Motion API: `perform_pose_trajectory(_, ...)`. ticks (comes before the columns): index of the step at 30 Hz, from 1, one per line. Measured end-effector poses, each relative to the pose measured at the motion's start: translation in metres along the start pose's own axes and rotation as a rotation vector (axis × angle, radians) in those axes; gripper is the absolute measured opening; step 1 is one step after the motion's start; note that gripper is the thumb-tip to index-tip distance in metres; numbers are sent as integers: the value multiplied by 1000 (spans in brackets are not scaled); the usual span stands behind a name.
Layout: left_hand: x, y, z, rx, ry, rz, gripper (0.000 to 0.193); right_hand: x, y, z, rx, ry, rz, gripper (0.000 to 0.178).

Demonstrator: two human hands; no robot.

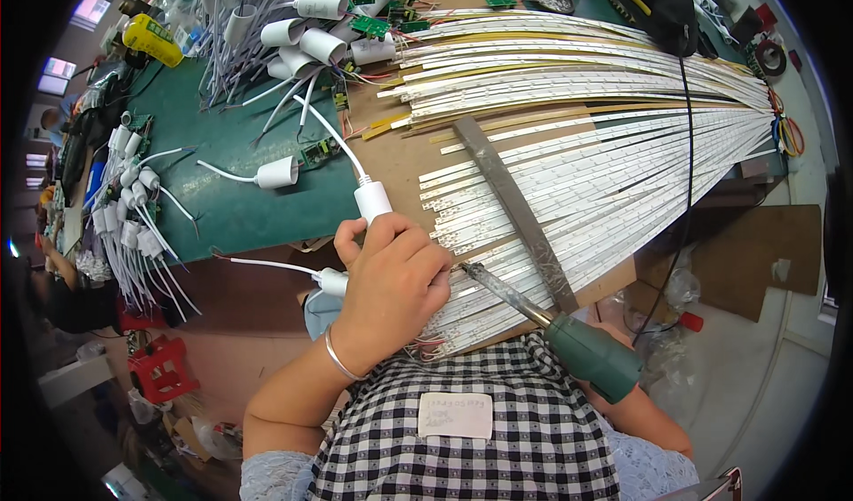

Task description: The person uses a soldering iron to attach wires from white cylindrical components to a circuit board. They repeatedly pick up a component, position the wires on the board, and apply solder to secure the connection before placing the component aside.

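My left hand (395, 274) is closed, its fingertips bent down at the near ends of a fan of white LED strips (569, 186). What it pinches is hidden under the fingers. A white cylindrical end cap with a cable (373, 201) shows just beyond its knuckles, and a second white cap (333, 282) peeks out at its left side. My right hand (619, 334), mostly hidden behind the handle, grips a green-handled soldering iron (591, 352). The iron's tip points at the strip ends beside my left fingertips. A flat dark bar (515, 208) lies across the strips.
Many white caps with cables and green circuit boards (320, 43) are heaped at the far left. A smaller bunch of caps (133, 199) hangs over the table's left edge. A yellow bottle (153, 39) stands behind. A black cord (689, 146) crosses the strips on the right.
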State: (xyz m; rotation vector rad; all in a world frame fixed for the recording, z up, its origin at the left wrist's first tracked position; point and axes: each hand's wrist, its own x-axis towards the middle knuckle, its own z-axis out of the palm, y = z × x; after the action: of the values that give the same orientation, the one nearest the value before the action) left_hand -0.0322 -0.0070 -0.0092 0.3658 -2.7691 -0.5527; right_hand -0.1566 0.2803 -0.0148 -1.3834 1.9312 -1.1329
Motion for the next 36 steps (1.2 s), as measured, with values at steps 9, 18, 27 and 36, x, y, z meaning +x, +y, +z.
perform_pose_trajectory(9,-2,0,0,-7,-11,-9,11,8,-3,-11,-157,-110,-45,46)
perform_pose_trajectory(18,0,-1,1,-9,26,6,13,0,10,-15,166,118,18,46)
perform_pose_trajectory(27,1,1,1,38,-4,9,11,9,-10,6,549,487,289,60)
perform_pose_trajectory(36,1,5,-3,101,-11,9,12,6,3,3,605,470,282,61)
